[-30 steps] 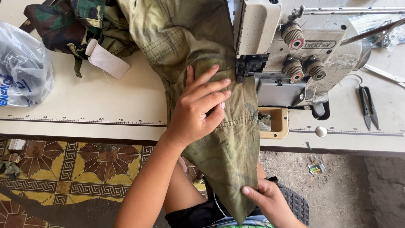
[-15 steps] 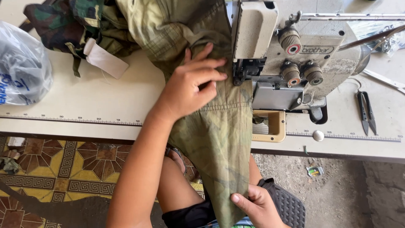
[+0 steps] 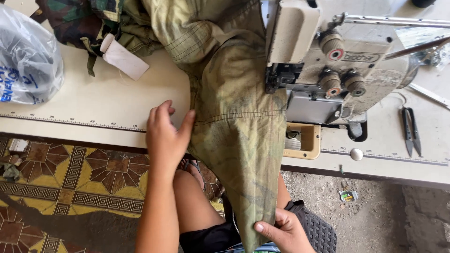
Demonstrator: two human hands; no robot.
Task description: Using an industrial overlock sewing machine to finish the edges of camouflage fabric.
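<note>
— What have I got under the hands here?

— I see an olive camouflage garment (image 3: 234, 112) draped over the front edge of the cream sewing table (image 3: 93, 107), running up under the head of the grey sewing machine (image 3: 337, 61) and hanging down over my lap.

— And my left hand?

— My left hand (image 3: 165, 136) lies at the table's edge, just beside the cloth. The fingers are loosely curled, the thumb stretched out and touching the garment's left fold. It grips nothing.

— The right one?

— My right hand (image 3: 283, 232) is low, below the table, pinching the bottom hem of the garment between thumb and fingers.

— What else is around?

— A clear plastic bag (image 3: 26, 61) sits at the far left of the table. A darker camouflage bundle (image 3: 79, 23) with a white tag (image 3: 124, 57) lies behind the garment. Black thread snips (image 3: 411, 129) rest on the table right of the machine, well apart from both hands. Patterned tiles (image 3: 70, 178) cover the floor below.
</note>
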